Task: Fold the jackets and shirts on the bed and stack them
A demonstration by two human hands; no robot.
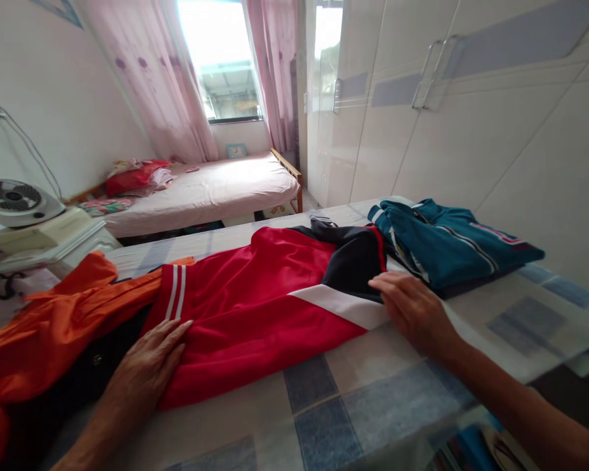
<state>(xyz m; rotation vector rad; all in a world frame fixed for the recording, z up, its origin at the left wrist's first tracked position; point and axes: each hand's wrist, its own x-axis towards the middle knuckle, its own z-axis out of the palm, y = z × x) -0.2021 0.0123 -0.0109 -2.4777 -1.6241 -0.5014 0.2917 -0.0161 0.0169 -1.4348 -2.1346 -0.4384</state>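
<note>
A red jacket (255, 314) with black and white panels lies spread across the checked bed cover, its white-striped hem to the left. My left hand (152, 356) rests flat on the lower hem end, fingers stretched out. At the other end, my right hand (417, 311) has its fingers pinched together at the edge of the black panel, apparently on the fabric; the fingertips are partly hidden. Just beyond that hand sits a folded teal jacket (451, 242) with a white-edged zip. Orange clothing (63, 327) is heaped beside my left forearm, with dark cloth under it.
The checked cover (324, 425) spreads under the clothes. A second bed (226, 186) with a red bundle (137, 178) stands by the window. White wardrobes (422, 150) line the right side. A fan (19, 199) is at the left. Something blue lies low at the right.
</note>
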